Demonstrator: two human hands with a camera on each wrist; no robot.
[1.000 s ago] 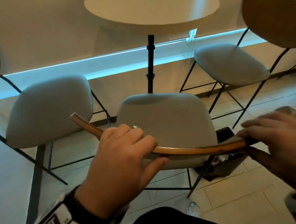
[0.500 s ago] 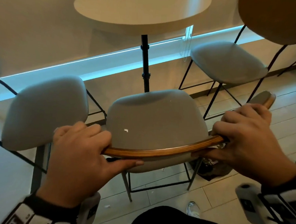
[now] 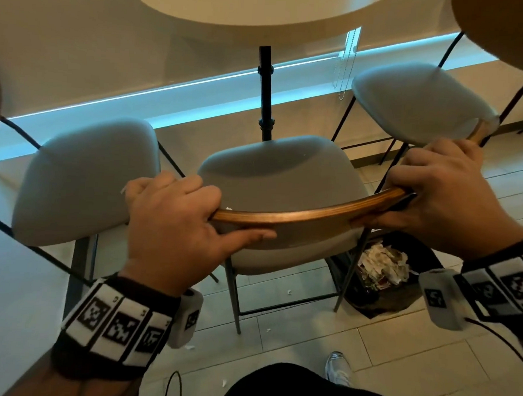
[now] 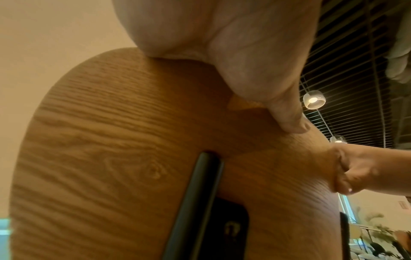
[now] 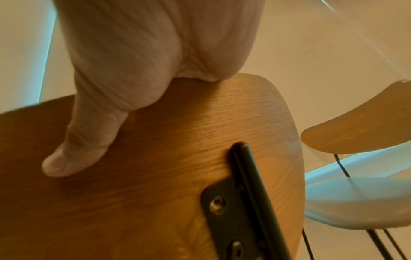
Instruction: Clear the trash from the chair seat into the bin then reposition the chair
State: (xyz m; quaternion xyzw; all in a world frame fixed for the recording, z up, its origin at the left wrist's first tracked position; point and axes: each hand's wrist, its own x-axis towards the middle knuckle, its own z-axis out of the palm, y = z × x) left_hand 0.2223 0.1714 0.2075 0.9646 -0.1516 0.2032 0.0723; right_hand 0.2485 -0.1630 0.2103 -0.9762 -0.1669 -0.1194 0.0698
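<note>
At the bottom of the head view, a dark trouser leg [image 3: 298, 390] and a pale shoe [image 3: 337, 368] are showing over the light tiled floor [image 3: 397, 350], where small white scraps are lying.

Just above, in the middle of the frame, both hands are gripping the curved brown wooden backrest [image 3: 308, 214] of the grey-seated metal-legged chair [image 3: 282, 180]. The left hand [image 3: 174, 220] is clamped on the backrest's left end, fingers curled over the top edge and thumb stretched along the near face. The right hand [image 3: 442, 198] is clamped on the right end in the same way. Both wrists are wearing black bands with square black-and-white markers.

In the left wrist view, the left thumb [image 4: 286, 112] is pressing on the grained wood [image 4: 115, 140] beside a black metal strut [image 4: 193, 202]; the right wrist view is showing the right thumb [image 5: 82, 140] lying flat on the wood near a black screwed bracket [image 5: 224, 219].

At lower right of the head view, the dark bin [image 3: 400, 302] is sitting on the floor just beside the chair's right legs, with crumpled white paper trash [image 3: 381, 264] inside. A tiny white speck is lying on the seat.

Farther off, two more grey-seated chairs [image 3: 82, 182] are standing at left and upper right, and a round cream table [image 3: 258, 7] on a black pole is filling the top centre.
</note>
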